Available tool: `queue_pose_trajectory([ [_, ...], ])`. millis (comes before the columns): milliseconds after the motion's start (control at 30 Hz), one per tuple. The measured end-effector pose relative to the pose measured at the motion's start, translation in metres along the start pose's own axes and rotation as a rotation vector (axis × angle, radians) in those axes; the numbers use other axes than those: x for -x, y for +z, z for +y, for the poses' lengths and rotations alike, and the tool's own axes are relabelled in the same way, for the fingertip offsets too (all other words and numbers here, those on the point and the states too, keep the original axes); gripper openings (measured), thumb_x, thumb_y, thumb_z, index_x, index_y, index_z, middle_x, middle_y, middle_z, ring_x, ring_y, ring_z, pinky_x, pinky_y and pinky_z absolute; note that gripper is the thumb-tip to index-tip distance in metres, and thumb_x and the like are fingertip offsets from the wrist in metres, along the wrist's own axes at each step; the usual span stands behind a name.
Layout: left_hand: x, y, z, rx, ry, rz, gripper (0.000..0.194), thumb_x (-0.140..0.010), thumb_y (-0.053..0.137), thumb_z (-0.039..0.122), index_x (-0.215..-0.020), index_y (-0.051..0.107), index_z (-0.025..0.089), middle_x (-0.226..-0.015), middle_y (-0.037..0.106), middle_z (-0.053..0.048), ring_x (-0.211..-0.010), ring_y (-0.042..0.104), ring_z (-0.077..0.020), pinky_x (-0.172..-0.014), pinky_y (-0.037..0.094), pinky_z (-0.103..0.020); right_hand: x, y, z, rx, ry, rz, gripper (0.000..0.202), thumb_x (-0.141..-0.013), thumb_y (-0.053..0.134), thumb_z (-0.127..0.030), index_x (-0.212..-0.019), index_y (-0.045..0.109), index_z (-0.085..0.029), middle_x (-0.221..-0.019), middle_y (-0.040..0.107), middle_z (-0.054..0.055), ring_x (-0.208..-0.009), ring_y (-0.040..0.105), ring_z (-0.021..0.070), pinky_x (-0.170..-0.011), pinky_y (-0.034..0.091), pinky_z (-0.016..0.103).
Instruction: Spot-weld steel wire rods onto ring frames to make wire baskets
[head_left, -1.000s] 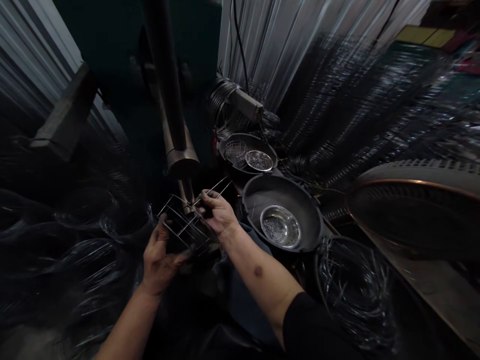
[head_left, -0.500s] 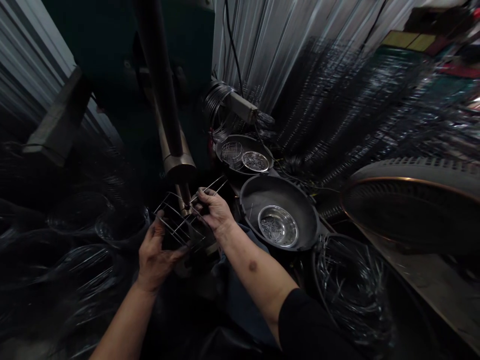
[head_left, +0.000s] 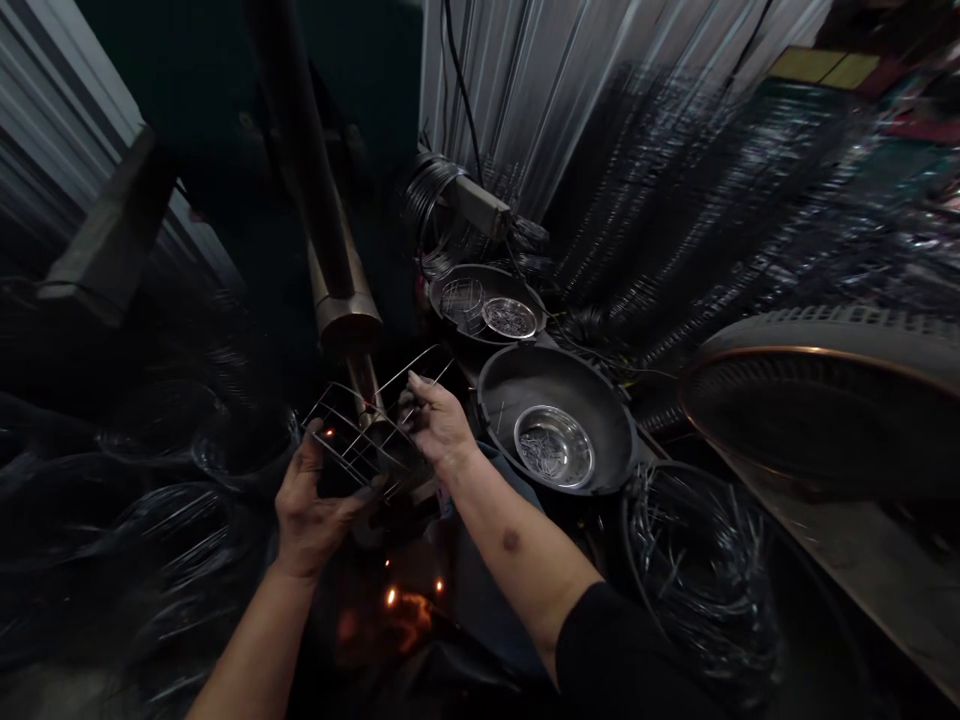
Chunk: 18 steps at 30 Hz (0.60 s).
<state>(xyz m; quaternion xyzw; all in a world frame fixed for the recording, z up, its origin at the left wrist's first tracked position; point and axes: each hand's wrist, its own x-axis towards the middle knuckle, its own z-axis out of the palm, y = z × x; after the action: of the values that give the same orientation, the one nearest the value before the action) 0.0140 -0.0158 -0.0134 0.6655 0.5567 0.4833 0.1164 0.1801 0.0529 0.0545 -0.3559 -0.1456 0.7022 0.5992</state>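
Note:
A small wire rack of crossed metal rods is held at the tip of a spot welding machine. My left hand grips the rack's left and lower side, thumb up and fingers beneath. My right hand is closed at the rack's right side, with rods passing by its fingers; its fingertips are partly hidden. The welder's lower electrode stands among the rods. Orange sparks glow below the rack, over my lap, and one small spark shows by my left thumb.
To the right, a black pan holds a steel bowl of short metal pieces. Behind it, another pan contains a second bowl and a round wire piece. A large round fan and bundled wire parts stand farther right.
Sparks have appeared beneath the rack and near my left thumb. My right hand has shifted slightly right and down, and the rack has tilted a little. The view has moved slightly.

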Motion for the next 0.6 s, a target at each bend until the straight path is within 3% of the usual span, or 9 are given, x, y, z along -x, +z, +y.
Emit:
queue_pose_trajectory([
  [167, 0.009, 0.001, 0.001, -0.012, 0.056, 0.078, 0.098, -0.065, 0.082, 0.047, -0.147, 0.035, 0.019, -0.132, 0.055, -0.014, -0.115, 0.058, -0.0291, -0.098, 0.051, -0.043, 0.009, -0.002, -0.008, 0.022, -0.077, -0.013, 0.021, -0.070, 0.075, -0.021, -0.074, 0.054, -0.018, -0.053, 0.060, -0.005, -0.042, 0.053, 0.0095, -0.040, 0.041, 0.019],
  [300, 0.006, 0.001, 0.001, -0.006, 0.012, 0.059, 0.097, -0.066, 0.080, 0.048, -0.147, 0.034, 0.021, -0.135, 0.053, -0.014, -0.114, 0.060, -0.0292, -0.099, 0.050, -0.045, 0.011, 0.007, -0.008, 0.009, -0.050, -0.064, 0.027, -0.068, 0.078, -0.022, -0.074, 0.052, -0.018, -0.052, 0.061, -0.005, -0.042, 0.055, 0.0112, -0.040, 0.042, 0.020],
  [600, 0.000, 0.002, -0.006, 0.019, -0.047, 0.042, 0.097, -0.065, 0.080, 0.050, -0.146, 0.036, 0.019, -0.138, 0.052, -0.015, -0.117, 0.058, -0.0299, -0.099, 0.051, -0.043, 0.004, 0.017, 0.002, 0.000, -0.029, -0.039, 0.029, -0.065, 0.081, -0.019, -0.072, 0.053, -0.017, -0.051, 0.061, -0.004, -0.041, 0.056, 0.0104, -0.042, 0.046, 0.020],
])
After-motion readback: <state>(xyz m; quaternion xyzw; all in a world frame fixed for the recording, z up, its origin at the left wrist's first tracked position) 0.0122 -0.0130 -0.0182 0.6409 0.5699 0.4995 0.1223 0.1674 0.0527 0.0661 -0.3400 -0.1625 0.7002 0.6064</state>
